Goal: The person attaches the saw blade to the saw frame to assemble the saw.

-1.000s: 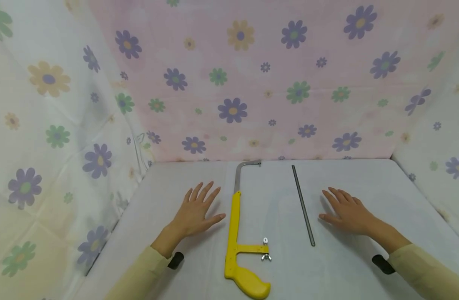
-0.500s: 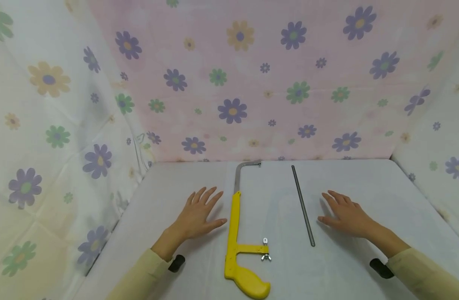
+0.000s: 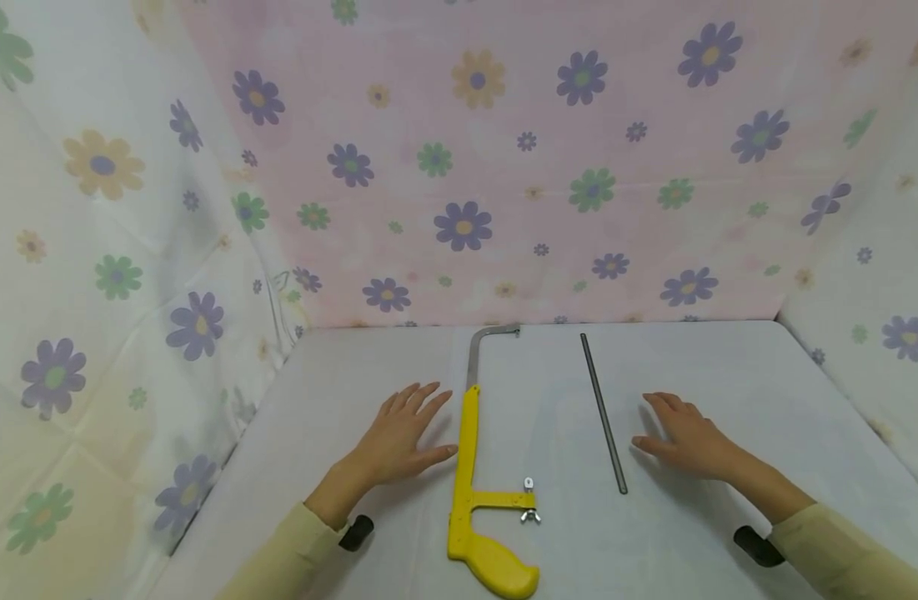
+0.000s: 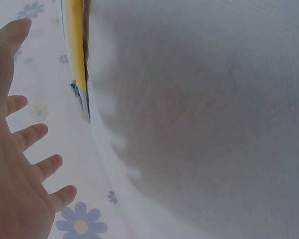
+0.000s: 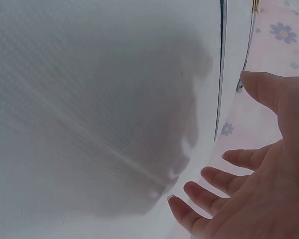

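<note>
Head view shows a yellow-and-silver hacksaw frame (image 3: pixel 464 471).

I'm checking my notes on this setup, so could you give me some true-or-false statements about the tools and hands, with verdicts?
1. The yellow-and-grey metal hacksaw frame lies between the left hand and the right hand. True.
2. A long, thin, dark grey metal strip lies apart from the frame on the white table. True.
3. The right hand grips the strip. False: it holds nothing.
4. A silver wing nut sits by the end of the frame's yellow crosspiece. True.
5. The frame's curved grey end is nearest the person. False: the rounded yellow handle is.
6. The left hand is clenched. False: its fingers are spread.
</note>
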Demonstrator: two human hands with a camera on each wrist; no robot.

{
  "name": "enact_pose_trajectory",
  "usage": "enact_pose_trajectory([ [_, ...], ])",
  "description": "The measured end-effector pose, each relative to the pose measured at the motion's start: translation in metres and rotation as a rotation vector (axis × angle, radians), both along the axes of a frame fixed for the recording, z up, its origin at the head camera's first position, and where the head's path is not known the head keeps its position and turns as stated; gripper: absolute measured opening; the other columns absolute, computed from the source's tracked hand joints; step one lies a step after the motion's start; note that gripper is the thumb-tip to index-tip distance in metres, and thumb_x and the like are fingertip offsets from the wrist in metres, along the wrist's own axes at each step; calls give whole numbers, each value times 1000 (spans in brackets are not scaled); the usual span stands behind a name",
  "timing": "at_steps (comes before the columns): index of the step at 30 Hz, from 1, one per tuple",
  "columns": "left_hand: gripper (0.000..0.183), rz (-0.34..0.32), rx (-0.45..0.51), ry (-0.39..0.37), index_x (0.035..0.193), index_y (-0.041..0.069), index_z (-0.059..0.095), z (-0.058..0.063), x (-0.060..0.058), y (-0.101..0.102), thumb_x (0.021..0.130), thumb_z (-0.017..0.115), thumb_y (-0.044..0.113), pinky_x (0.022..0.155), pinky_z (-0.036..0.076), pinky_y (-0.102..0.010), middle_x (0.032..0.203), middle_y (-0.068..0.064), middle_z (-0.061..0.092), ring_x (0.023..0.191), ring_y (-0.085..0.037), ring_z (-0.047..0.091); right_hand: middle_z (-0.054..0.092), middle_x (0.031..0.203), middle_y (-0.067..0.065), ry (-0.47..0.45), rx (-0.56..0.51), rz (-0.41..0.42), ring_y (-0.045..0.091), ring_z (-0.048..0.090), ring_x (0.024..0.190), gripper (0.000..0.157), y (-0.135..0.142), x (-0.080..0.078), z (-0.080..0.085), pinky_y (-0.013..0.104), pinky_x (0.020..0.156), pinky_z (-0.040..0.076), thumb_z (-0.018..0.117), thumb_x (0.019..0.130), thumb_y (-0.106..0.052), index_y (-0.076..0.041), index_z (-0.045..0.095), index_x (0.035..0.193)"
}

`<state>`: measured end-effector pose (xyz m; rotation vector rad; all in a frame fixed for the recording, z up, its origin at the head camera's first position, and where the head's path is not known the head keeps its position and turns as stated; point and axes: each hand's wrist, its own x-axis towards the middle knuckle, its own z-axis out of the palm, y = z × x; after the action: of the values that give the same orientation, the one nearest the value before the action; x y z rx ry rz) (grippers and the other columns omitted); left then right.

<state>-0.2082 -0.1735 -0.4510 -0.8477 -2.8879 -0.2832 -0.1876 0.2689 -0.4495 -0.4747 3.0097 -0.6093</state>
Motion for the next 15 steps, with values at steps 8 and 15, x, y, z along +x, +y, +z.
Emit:
enact_pose_trajectory([
  [8, 82, -11, -5, -52, 149, 28, 24, -5, 3, 2, 83, 44, 72, 106, 21, -54, 152, -1, 25, 136, -29, 24, 38, 134, 32, -8, -23, -3, 51, 37, 119, 75, -1, 1, -1, 66, 88, 34, 63, 86, -44, 6, 37, 136],
  [15, 79, -34, 35, -90, 147, 26, 29, -2, 8, 5, 84, 49, 67, 105, 25, -53, 149, -1, 31, 134, -27, 29, 39, 131, 34, -22, -58, -11, 50, 38, 118, 74, -4, 2, 0, 64, 90, 34, 64, 86, -41, 9, 37, 134],
])
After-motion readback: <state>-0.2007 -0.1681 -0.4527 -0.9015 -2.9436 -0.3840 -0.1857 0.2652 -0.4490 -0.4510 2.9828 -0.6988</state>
